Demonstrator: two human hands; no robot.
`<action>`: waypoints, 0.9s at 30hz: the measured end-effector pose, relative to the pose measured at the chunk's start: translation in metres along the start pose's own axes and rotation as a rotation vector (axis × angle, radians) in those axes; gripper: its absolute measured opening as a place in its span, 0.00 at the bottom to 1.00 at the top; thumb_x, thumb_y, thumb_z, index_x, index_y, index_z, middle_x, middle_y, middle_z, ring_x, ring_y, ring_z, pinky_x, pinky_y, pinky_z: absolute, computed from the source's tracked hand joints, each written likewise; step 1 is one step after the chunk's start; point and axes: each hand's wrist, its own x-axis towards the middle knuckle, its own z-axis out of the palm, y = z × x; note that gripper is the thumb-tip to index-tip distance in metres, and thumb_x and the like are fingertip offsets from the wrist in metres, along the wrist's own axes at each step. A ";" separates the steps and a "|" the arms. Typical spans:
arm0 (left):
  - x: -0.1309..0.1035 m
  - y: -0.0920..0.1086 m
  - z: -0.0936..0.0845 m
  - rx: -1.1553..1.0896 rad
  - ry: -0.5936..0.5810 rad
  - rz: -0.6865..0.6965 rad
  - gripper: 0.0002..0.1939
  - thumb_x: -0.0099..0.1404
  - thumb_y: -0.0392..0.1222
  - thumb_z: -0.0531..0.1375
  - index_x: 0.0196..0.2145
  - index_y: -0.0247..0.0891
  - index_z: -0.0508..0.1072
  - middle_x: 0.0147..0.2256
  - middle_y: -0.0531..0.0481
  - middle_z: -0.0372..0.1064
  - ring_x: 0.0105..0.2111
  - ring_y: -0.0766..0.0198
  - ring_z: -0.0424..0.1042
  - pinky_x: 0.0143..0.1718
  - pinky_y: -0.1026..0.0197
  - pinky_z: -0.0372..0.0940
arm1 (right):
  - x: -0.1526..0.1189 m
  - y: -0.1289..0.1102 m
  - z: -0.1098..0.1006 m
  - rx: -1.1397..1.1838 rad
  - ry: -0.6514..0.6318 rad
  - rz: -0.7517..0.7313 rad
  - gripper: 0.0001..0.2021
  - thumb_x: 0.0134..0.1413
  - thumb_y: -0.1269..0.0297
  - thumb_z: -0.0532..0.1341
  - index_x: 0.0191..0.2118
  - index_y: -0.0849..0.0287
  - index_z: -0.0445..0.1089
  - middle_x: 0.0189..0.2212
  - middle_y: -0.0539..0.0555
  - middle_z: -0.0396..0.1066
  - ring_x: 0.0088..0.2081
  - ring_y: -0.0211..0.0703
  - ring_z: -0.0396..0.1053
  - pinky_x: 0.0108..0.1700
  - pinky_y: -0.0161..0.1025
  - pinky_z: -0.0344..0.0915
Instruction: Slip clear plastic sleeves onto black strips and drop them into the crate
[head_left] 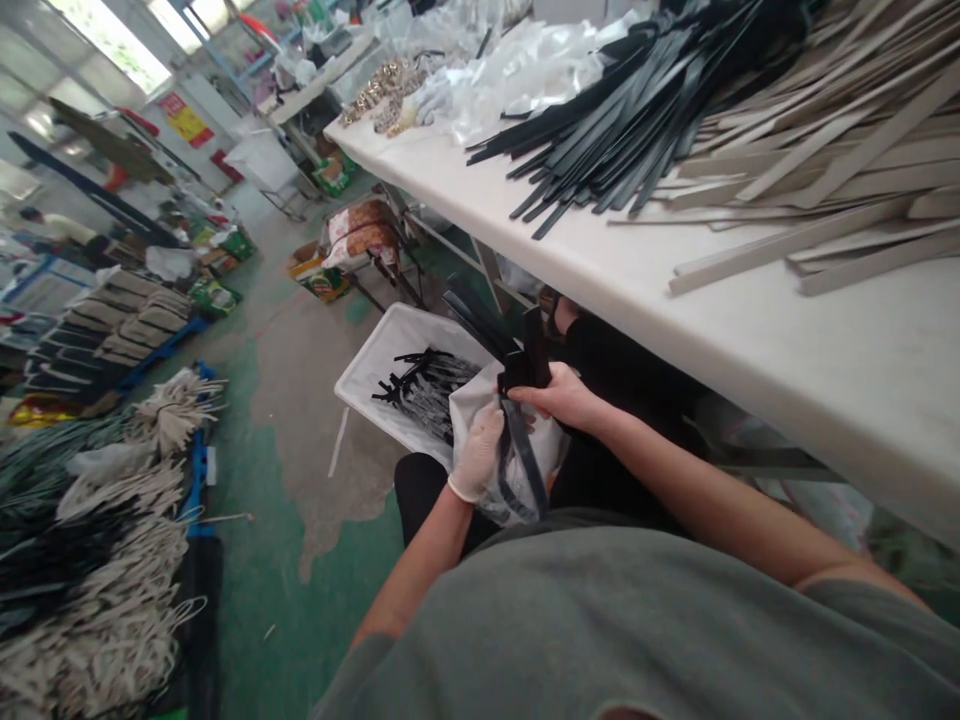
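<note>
Over my lap, my right hand is closed round a bundle of black straps, its thumb lying across them. The strap ends stick out up and to the left, and a loop of strap hangs down between my hands. My left hand, in a pale glove, is closed at the edge of this hanging strap; its fingertips are partly hidden. White cloth or sheeting lies beneath both hands. Just beyond, a white plastic bin holds many short black strips.
The white table on the right carries black straps, beige straps, plastic bags and metal rings. A cushioned stool stands past the bin. Piles of straps lie at left; a person sits far off.
</note>
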 end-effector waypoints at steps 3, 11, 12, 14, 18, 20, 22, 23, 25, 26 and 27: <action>0.000 0.006 0.009 0.191 -0.027 0.204 0.16 0.60 0.54 0.65 0.36 0.38 0.74 0.27 0.50 0.71 0.30 0.62 0.70 0.34 0.61 0.64 | -0.002 0.005 0.007 -0.040 0.016 0.062 0.15 0.38 0.54 0.71 0.26 0.61 0.72 0.11 0.44 0.61 0.13 0.32 0.56 0.15 0.32 0.50; -0.027 -0.026 -0.005 0.514 -0.077 0.133 0.14 0.62 0.50 0.63 0.26 0.39 0.71 0.23 0.51 0.68 0.24 0.66 0.63 0.30 0.61 0.60 | -0.009 -0.016 -0.013 -0.162 0.281 -0.040 0.19 0.38 0.56 0.72 0.15 0.58 0.62 0.10 0.45 0.57 0.15 0.31 0.52 0.16 0.33 0.49; -0.030 -0.033 -0.013 0.507 -0.079 0.120 0.14 0.61 0.51 0.64 0.25 0.39 0.71 0.23 0.50 0.68 0.24 0.65 0.63 0.29 0.61 0.59 | -0.009 -0.016 -0.017 -0.164 0.290 -0.042 0.19 0.38 0.56 0.72 0.15 0.58 0.63 0.11 0.46 0.58 0.15 0.31 0.53 0.17 0.33 0.49; -0.035 -0.044 -0.032 0.437 -0.083 0.074 0.16 0.61 0.55 0.64 0.27 0.39 0.73 0.23 0.48 0.68 0.22 0.64 0.63 0.26 0.60 0.58 | -0.007 -0.016 -0.024 -0.153 0.295 -0.035 0.15 0.40 0.57 0.72 0.18 0.59 0.68 0.11 0.46 0.58 0.15 0.32 0.52 0.17 0.34 0.48; -0.031 -0.034 -0.084 0.266 0.180 0.082 0.19 0.60 0.57 0.64 0.31 0.37 0.76 0.21 0.50 0.67 0.21 0.66 0.64 0.25 0.63 0.60 | -0.005 -0.020 -0.036 -0.099 0.340 -0.050 0.13 0.45 0.59 0.69 0.36 0.62 0.79 0.13 0.45 0.58 0.16 0.32 0.49 0.18 0.35 0.44; -0.020 -0.005 -0.111 0.148 0.424 0.163 0.16 0.60 0.53 0.66 0.32 0.35 0.75 0.22 0.51 0.68 0.22 0.68 0.66 0.28 0.64 0.63 | -0.004 -0.026 -0.040 -0.117 0.351 -0.078 0.14 0.46 0.60 0.69 0.38 0.63 0.80 0.13 0.45 0.58 0.16 0.31 0.49 0.18 0.36 0.43; -0.003 0.037 -0.135 -0.006 0.580 0.232 0.14 0.64 0.51 0.62 0.35 0.35 0.73 0.25 0.50 0.71 0.25 0.67 0.70 0.32 0.64 0.66 | -0.001 -0.033 -0.041 -0.167 0.361 -0.106 0.14 0.47 0.60 0.69 0.38 0.63 0.80 0.12 0.45 0.58 0.15 0.31 0.50 0.18 0.36 0.44; 0.007 0.062 -0.145 -0.055 0.633 0.284 0.14 0.67 0.50 0.59 0.36 0.35 0.73 0.27 0.49 0.72 0.27 0.67 0.72 0.34 0.65 0.66 | 0.004 -0.037 -0.040 -0.194 0.373 -0.123 0.14 0.47 0.61 0.68 0.38 0.64 0.80 0.12 0.44 0.58 0.15 0.31 0.50 0.18 0.35 0.45; 0.027 0.115 -0.161 -0.088 0.662 0.370 0.14 0.70 0.51 0.56 0.41 0.36 0.72 0.32 0.48 0.74 0.31 0.67 0.74 0.37 0.65 0.67 | 0.018 -0.041 -0.036 -0.240 0.409 -0.168 0.15 0.47 0.61 0.68 0.40 0.64 0.80 0.11 0.44 0.58 0.15 0.31 0.52 0.19 0.34 0.48; 0.038 0.139 -0.166 -0.081 0.665 0.406 0.16 0.71 0.52 0.54 0.43 0.37 0.72 0.34 0.47 0.74 0.34 0.66 0.75 0.38 0.65 0.67 | 0.029 -0.041 -0.034 -0.269 0.431 -0.182 0.15 0.48 0.61 0.68 0.41 0.64 0.80 0.12 0.44 0.59 0.16 0.32 0.53 0.20 0.34 0.50; 0.049 0.161 -0.170 -0.070 0.677 0.446 0.18 0.71 0.55 0.53 0.47 0.38 0.72 0.37 0.46 0.75 0.37 0.65 0.75 0.40 0.65 0.67 | 0.040 -0.040 -0.033 -0.311 0.452 -0.183 0.15 0.49 0.62 0.68 0.42 0.64 0.80 0.12 0.43 0.59 0.16 0.32 0.54 0.21 0.33 0.52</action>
